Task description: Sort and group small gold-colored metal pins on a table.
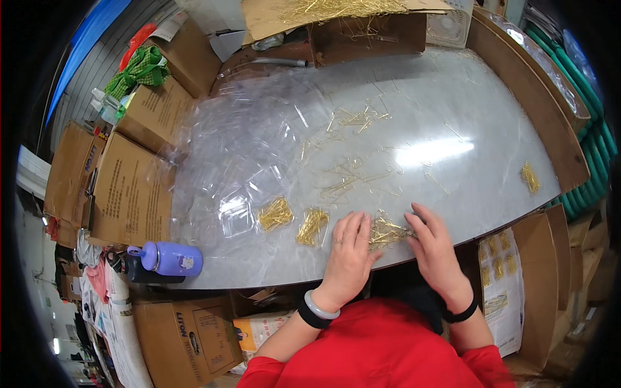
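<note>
A small heap of thin gold wire hooks (pixel 386 232) lies at the table's near edge, between my two hands. My left hand (pixel 347 258) rests along the heap's left side, its fingers stretched out and close together. On the other side my right hand (pixel 440 258) has its fingers spread, the fingertips touching the heap's right end. Left of my left hand sit two tidy gold bundles of hooks, one nearer (pixel 312 226) and one further left (pixel 275 215). Loose gold hooks (pixel 346 181) lie scattered beyond my hands.
Clear plastic boxes (pixel 246 129) cover the table's left side. A purple bottle (pixel 174 258) stands at the near left corner. One gold bundle (pixel 530 178) lies far right. An open carton (pixel 540 278) at lower right holds packed bundles. Cardboard boxes (pixel 132 187) line the left edge.
</note>
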The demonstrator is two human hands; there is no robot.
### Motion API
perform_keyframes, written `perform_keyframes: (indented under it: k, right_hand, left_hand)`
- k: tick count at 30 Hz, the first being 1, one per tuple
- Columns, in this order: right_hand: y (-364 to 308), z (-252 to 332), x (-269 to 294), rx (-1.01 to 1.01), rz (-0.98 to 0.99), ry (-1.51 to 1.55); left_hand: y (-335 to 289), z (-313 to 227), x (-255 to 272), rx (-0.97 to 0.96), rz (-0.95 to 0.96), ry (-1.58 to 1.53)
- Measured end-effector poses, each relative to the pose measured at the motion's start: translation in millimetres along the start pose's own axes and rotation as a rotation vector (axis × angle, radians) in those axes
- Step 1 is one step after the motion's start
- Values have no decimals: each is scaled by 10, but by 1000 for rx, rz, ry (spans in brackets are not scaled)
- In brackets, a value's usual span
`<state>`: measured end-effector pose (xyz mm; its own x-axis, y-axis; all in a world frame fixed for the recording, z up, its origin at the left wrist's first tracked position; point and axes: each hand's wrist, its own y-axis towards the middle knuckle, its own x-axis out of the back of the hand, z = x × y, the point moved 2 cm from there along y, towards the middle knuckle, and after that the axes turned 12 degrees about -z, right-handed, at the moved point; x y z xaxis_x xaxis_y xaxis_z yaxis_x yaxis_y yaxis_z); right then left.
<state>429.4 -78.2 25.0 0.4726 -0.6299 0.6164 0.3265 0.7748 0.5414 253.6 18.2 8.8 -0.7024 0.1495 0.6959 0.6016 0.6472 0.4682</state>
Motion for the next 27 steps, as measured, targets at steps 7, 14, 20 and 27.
perform_keyframes:
  k: [7, 14, 20, 27]
  right_hand:
    - [57, 185, -274, 52, 225, 174]
    - [279, 64, -2, 126, 345, 109]
    - [162, -27, -74, 162, 201, 170]
    - [-141, 206, -169, -55, -23, 34]
  left_hand:
    - [39, -2, -28, -101, 46, 41]
    - [11, 37, 6, -138, 41, -106]
    - [-3, 6, 7, -49, 27, -189]
    - [21, 5, -31, -155, 70, 13]
